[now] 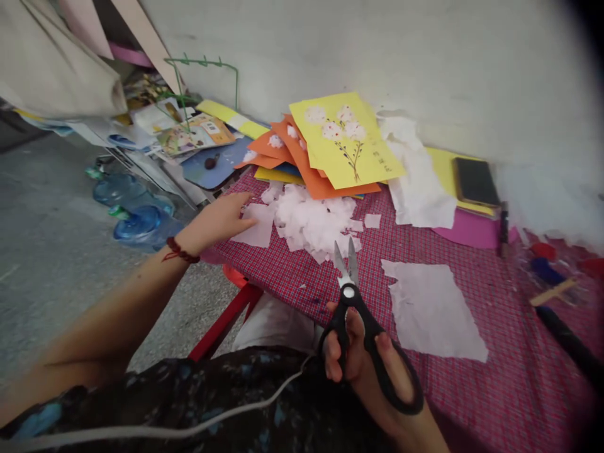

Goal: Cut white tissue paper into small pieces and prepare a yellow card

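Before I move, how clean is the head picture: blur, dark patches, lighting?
Head view: darkness fills the right-hand corners; the wooden stick near the right edge looks soft; scissors look comparatively crisp. Head view lighting: dull, without harsh shadows.

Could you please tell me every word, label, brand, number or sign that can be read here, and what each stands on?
Nothing can be read with certainty.
Yellow flower card: dark characters toward its lower right, too small and blurred to read.
Colourful booklet: any print is too small to read.
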Motion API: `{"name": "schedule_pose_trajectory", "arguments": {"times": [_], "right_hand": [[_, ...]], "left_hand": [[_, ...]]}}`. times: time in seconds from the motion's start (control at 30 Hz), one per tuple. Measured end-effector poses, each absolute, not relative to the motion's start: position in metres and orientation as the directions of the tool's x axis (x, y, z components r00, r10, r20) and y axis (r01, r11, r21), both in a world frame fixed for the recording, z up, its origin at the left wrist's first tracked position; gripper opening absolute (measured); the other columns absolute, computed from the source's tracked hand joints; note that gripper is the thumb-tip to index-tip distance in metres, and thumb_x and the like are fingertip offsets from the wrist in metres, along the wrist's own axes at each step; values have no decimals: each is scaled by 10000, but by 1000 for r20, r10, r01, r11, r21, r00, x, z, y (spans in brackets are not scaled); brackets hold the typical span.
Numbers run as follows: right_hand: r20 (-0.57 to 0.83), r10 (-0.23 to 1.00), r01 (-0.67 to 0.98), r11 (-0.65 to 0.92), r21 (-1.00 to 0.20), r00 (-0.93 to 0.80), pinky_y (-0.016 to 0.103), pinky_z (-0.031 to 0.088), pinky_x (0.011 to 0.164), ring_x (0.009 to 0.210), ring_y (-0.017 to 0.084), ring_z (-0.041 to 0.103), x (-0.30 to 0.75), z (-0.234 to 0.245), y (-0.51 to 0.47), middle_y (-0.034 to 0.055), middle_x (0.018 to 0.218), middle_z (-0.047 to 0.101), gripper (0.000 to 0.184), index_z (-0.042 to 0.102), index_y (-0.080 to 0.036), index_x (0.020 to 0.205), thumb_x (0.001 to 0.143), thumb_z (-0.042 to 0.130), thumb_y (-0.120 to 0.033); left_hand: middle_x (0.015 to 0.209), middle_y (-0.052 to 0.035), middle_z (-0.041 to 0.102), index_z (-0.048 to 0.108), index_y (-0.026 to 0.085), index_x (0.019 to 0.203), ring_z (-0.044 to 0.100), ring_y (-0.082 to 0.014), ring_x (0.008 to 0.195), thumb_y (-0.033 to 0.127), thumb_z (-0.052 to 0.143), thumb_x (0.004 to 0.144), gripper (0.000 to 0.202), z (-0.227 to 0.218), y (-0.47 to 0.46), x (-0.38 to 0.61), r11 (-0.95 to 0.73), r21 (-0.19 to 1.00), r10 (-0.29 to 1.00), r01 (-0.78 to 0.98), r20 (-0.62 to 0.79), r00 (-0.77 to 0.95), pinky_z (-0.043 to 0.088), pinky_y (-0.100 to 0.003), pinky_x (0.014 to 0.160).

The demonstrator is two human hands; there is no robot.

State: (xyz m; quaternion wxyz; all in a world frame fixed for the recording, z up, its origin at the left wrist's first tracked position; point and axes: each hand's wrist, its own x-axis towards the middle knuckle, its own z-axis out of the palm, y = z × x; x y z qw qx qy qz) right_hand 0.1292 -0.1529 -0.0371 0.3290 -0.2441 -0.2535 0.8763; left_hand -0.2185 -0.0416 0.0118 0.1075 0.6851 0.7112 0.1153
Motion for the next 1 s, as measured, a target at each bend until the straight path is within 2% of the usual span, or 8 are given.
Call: {"name": "schedule_pose_trajectory", "arguments": {"times": [0.1, 0.17, 0.37, 0.53, 0.63, 0.73, 0.87, 1.0], "right_hand": [[-247, 687, -414, -643, -645, -683, 328, 453, 676, 676, 169, 585, 129, -40, -159, 37, 853, 614, 578, 590, -272, 1325, 892, 546, -653], [-242, 685, -397, -633, -665, -687, 329, 453, 668, 677, 170, 582, 129, -43, -164, 37, 858, 612, 574, 582, -280, 1343, 900, 546, -642], [-206, 675, -351, -590, -727, -709, 298, 423, 683, 716, 149, 599, 131, -55, -174, 45, 915, 629, 555, 550, -256, 1374, 958, 480, -616], [-156, 701, -289, -472, -833, -696, 297, 426, 663, 741, 160, 587, 145, -45, -173, 47, 945, 613, 560, 475, -255, 1426, 973, 485, -585], [-111, 781, -253, -328, -910, -615, 292, 441, 686, 781, 158, 576, 158, -32, -167, 46, 980, 613, 451, 505, -271, 1379, 995, 499, -509], [-43, 870, -318, -224, -921, -491, 306, 459, 663, 731, 164, 569, 169, -27, -160, 33, 919, 611, 488, 522, -276, 1353, 966, 505, -573], [-82, 903, -241, -199, -950, -421, 323, 481, 671, 721, 171, 580, 188, -31, -164, 36, 907, 613, 516, 513, -276, 1362, 960, 493, -599], [-228, 852, -45, -282, -958, -471, 303, 468, 664, 741, 163, 581, 212, -33, -184, 45, 939, 616, 453, 530, -281, 1352, 987, 487, -547]], "left_hand": [[1434, -208, 493, 412, 113, 1454, 435, -365, 1347, 308, 722, 749, 794, -7, -47, -220, 64, 325, 993, 943, 68, -91, 341, -482, 1131], [1456, -228, 443, 361, 91, 1487, 414, -363, 1362, 264, 722, 731, 855, -13, -49, -217, 101, 370, 982, 924, 110, -152, 343, -475, 1139], [1331, -183, 528, 409, 111, 1470, 612, -246, 985, 184, 702, 676, 849, -26, -46, -217, 172, 570, 957, 803, 95, -273, 508, -421, 911], [1051, -61, 694, 471, 163, 1420, 623, -153, 794, 217, 716, 682, 780, -12, -53, -216, 171, 907, 937, 384, -29, -348, 522, -331, 732], [1166, 39, 708, 493, 274, 1402, 642, -179, 1050, 301, 718, 771, 671, 14, -71, -201, 121, 979, 975, 162, -87, -207, 519, -381, 905], [1286, 153, 657, 544, 412, 1347, 492, -183, 1345, 295, 699, 820, 561, 37, -88, -178, 48, 996, 991, 77, -38, -125, 480, -346, 1039], [1315, 28, 660, 531, 405, 1382, 683, -218, 1044, 244, 736, 774, 662, 38, -94, -138, 88, 991, 976, 102, -106, 188, 567, -289, 671], [1221, -63, 698, 573, 248, 1337, 675, -204, 1047, 199, 675, 794, 555, 15, -75, -108, 37, 955, 820, 295, -197, 537, 562, -271, 741]]}}
